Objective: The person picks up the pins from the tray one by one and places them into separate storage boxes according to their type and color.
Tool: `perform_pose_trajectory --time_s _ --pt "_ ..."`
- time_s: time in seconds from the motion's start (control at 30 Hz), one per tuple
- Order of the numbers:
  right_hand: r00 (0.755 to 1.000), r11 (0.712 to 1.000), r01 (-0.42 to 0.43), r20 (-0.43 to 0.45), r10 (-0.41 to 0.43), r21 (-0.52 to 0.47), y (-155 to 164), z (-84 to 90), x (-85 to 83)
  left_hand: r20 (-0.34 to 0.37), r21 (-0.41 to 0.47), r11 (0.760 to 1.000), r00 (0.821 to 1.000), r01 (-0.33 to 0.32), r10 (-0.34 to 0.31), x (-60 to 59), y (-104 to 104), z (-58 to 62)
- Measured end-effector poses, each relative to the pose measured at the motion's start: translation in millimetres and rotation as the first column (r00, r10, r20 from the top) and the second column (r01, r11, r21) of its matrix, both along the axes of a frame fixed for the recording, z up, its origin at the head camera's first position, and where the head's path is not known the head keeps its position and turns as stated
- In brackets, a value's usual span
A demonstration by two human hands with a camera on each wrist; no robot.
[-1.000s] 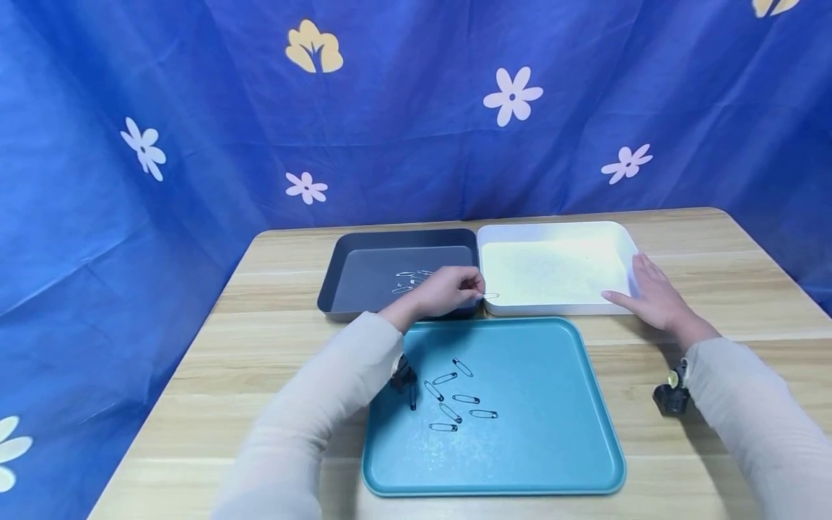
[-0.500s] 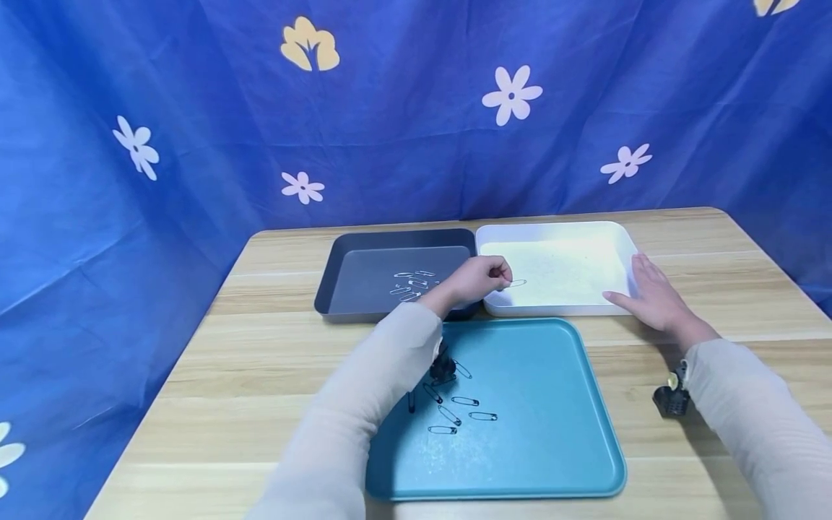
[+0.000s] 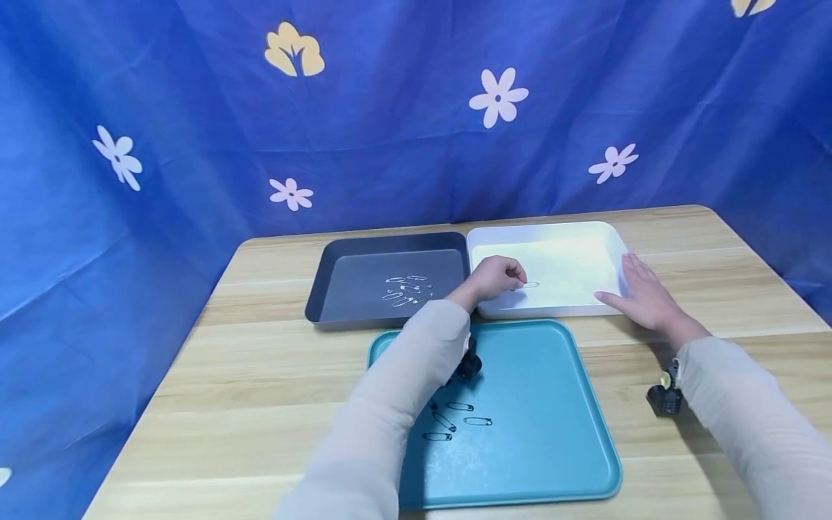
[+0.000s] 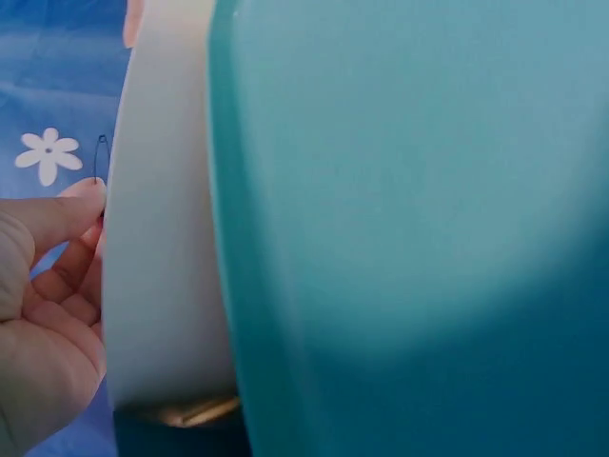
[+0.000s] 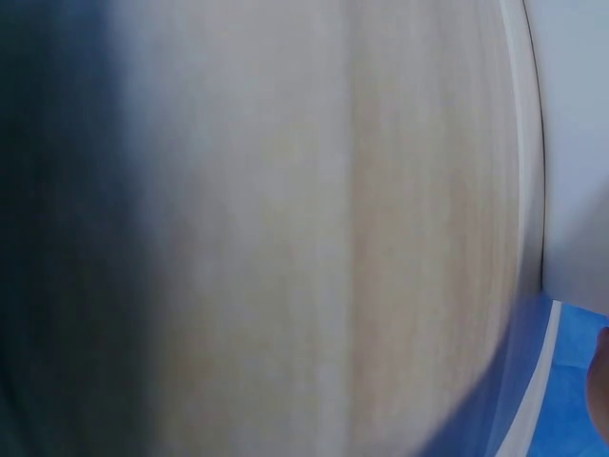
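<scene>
My left hand (image 3: 496, 277) reaches over the front left part of the white tray (image 3: 552, 312). Its thumb and fingertips pinch a safety pin (image 3: 531, 284), which points to the right; the left wrist view shows the same pin (image 4: 102, 145) standing out past the thumb. My right hand (image 3: 643, 295) rests with straight fingers against the white tray's right side. Several black-headed safety pins (image 3: 477, 421) lie on the teal tray (image 3: 520, 498) under my left forearm, which hides part of that group. Several silvery safety pins (image 3: 409, 287) lie in the dark grey tray (image 3: 351, 318).
The grey and white trays stand side by side at the back of the wooden table (image 3: 247, 404), with the teal tray in front. A blue curtain (image 3: 390, 130) with flowers hangs behind. Black wrist cameras (image 3: 664, 397) hang under both forearms.
My left hand has moved right, from the edge between the two back trays to over the white tray, carrying the safety pin. My right hand stays at the white tray's side.
</scene>
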State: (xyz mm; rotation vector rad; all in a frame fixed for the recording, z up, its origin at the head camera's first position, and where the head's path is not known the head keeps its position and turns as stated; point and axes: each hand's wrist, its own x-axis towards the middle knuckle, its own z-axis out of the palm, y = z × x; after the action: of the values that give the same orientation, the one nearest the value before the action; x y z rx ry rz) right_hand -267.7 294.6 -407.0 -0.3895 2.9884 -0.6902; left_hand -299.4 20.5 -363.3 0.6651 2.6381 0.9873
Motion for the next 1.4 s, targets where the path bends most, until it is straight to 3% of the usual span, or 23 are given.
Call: perform_pose_trajectory --time_s 0.2,0.5,0.87,1.17,1.4 --pt "1.000 1.000 0.005 0.012 -0.005 0.014 -0.6 -0.5 -1.6 -0.049 -0.085 0.996 0.999 -0.026 0.022 -3.2 12.8 -6.9" --pt "1.000 1.000 0.011 0.010 -0.011 0.008 -0.2 1.7 1.1 -0.048 -0.166 0.983 0.996 -0.079 0.072 -10.3 25.9 -15.6" --pt "1.000 1.000 0.021 0.009 -0.021 0.016 -1.3 0.8 -1.5 -0.077 -0.263 0.964 0.997 -0.050 0.031 -15.6 31.8 -17.8" --pt "1.000 1.000 -0.005 -0.014 0.006 0.021 -1.6 0.3 -0.4 -0.083 -0.265 0.964 0.997 -0.031 0.009 -16.4 25.4 -16.2" --pt "1.000 1.000 0.000 -0.006 0.000 0.021 -1.5 0.7 -0.8 -0.080 -0.243 0.970 0.997 -0.003 -0.017 -14.0 17.3 -7.5"
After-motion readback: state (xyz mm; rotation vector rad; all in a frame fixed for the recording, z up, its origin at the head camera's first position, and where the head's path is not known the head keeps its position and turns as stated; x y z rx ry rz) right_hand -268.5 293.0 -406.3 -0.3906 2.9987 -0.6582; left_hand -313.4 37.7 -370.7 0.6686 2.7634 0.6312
